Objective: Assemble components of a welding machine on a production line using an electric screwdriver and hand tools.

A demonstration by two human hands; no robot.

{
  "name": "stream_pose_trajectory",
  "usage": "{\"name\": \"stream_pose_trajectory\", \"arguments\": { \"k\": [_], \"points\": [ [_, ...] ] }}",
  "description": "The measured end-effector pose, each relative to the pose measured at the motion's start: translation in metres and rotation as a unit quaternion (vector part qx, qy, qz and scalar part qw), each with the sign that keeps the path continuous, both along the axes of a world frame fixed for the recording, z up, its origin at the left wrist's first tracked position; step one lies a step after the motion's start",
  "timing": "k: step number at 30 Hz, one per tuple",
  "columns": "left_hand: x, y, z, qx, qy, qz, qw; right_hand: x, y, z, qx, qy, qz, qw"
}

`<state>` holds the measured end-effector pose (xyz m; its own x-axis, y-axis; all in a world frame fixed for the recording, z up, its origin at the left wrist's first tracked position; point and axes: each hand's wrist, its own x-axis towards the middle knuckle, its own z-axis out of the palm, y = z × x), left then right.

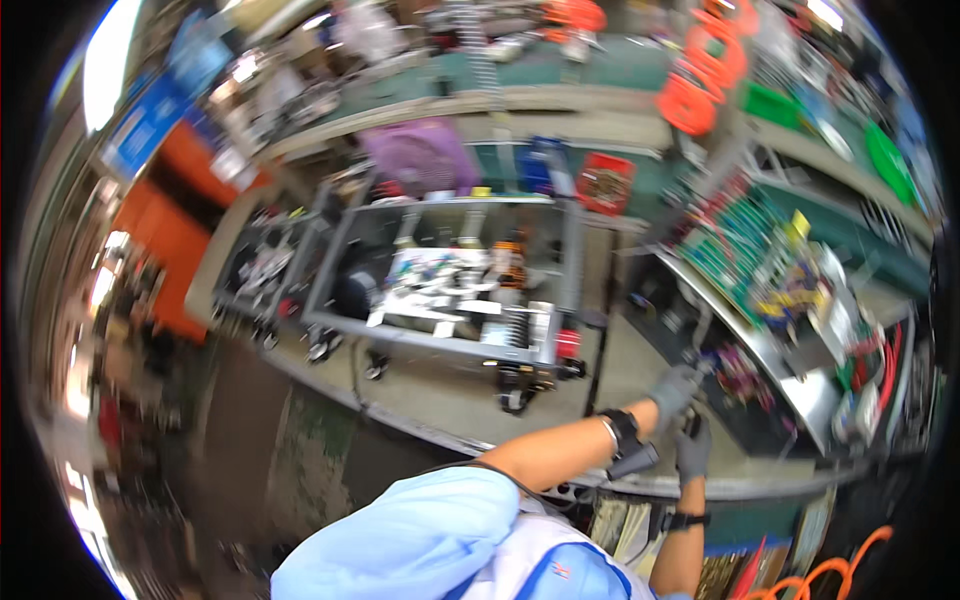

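My left hand [674, 392], in a grey glove, reaches to the near left side of an open metal chassis [768, 345] on the bench at the right. Its fingers look closed near a bundle of coloured wires [738, 375], but blur hides what they grip. Just below and to its right is my right hand [692, 452], also gloved in grey. Its fingers are curled round a small dark thing I cannot make out. A dark cylinder-shaped object [633, 462] lies beside my left wrist, its kind unclear.
Left of my hands stands a grey-framed cabinet [440, 340] holding white parts and wiring. Behind it are a purple fan-like thing [420, 155] and a red bin [604, 183] of small parts. Orange coiled hose [690, 95] hangs at the back right. A green circuit board [730, 245] is in the chassis.
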<state>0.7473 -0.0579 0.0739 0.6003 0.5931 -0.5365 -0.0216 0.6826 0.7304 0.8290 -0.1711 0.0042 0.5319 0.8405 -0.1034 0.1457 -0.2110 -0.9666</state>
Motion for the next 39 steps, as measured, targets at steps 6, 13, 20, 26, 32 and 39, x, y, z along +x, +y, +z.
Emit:
{"name": "stream_pose_trajectory", "arguments": {
  "k": [6, 13, 20, 26, 32, 39],
  "points": [
    [-0.045, 0.038, 0.080, 0.343, 0.179, 0.124, 0.914, -0.027, 0.011, 0.060, -0.109, 0.036, 0.002, 0.993],
    [-0.081, 0.117, 0.107, 0.581, 0.242, 0.222, 0.744, -0.067, 0.051, 0.148, 0.045, -0.034, 0.031, 0.998],
    [-0.087, 0.134, 0.113, 0.457, 0.289, 0.086, 0.837, -0.078, 0.086, 0.213, -0.155, -0.518, -0.065, 0.839],
    [-0.096, 0.152, 0.126, 0.545, 0.384, 0.036, 0.744, -0.080, 0.115, 0.224, -0.170, -0.602, -0.046, 0.779],
    [-0.095, 0.174, 0.108, 0.557, 0.279, -0.070, 0.779, -0.070, 0.148, 0.221, -0.128, -0.653, -0.018, 0.746],
    [-0.095, 0.178, 0.108, 0.119, -0.038, -0.098, 0.987, -0.064, 0.159, 0.207, -0.090, -0.705, -0.021, 0.703]
  ]
}}
